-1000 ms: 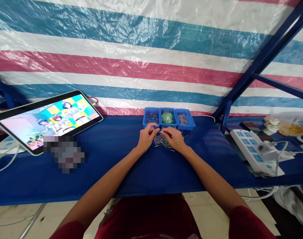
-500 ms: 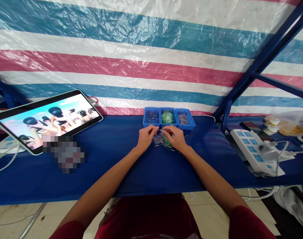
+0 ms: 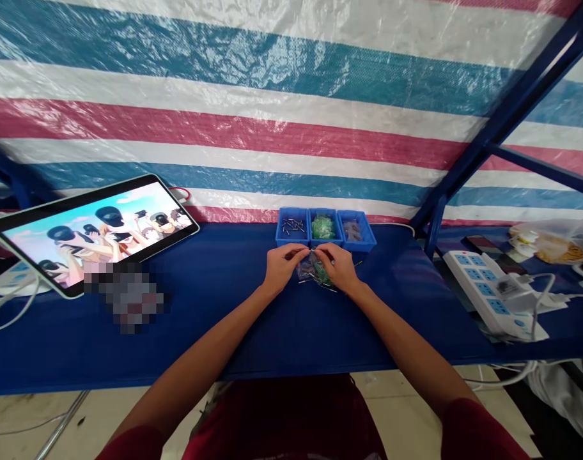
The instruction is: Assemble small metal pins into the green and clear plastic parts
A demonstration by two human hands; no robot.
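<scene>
My left hand [image 3: 282,267] and my right hand [image 3: 337,267] sit close together on the blue table top [image 3: 397,326], with their fingertips meeting over a small clear plastic bag [image 3: 315,269] holding green parts. Both hands seem to pinch the bag, though my fingers hide part of it. Loose metal pins [image 3: 327,287] lie around it. Just beyond my hands stand several small blue trays: one of metal pins [image 3: 291,227], one of green parts [image 3: 323,227], and one of brownish parts [image 3: 353,230].
A tablet [image 3: 94,236] showing a cartoon leans at the left, beside a pixelated blurred patch [image 3: 126,297]. At the right are a white power strip [image 3: 488,294] with cables and a plastic bag [image 3: 555,244]. A striped tarpaulin [image 3: 272,128] and blue metal frame [image 3: 507,121] stand behind.
The tablet's picture switched to a different cartoon scene. My hands stay nearly in place, with only small finger movements over the bag.
</scene>
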